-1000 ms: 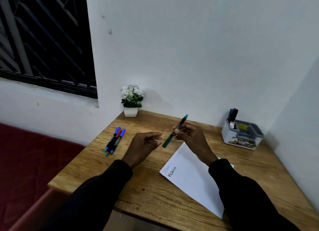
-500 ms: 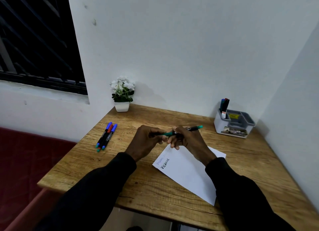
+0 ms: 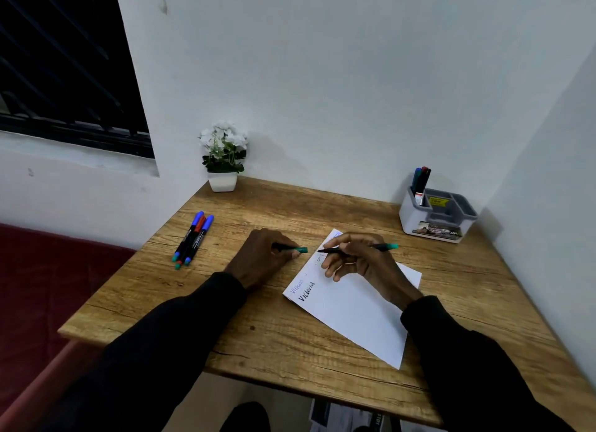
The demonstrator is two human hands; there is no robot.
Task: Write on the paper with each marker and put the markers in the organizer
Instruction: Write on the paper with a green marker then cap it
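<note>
Green marker point(image 3: 383, 247) seemingly over paper point(image 3: 354, 306) edge

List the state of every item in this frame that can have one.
Green marker: uncapped, held in right hand, tip over paper.
Cap: off, pinched in left hand.
Paper: flat on desk, two words written on it.
Three markers: capped, lying together on the desk's left side.
Organizer: upright, markers standing in its back-left compartment.
Plant: upright.
</note>
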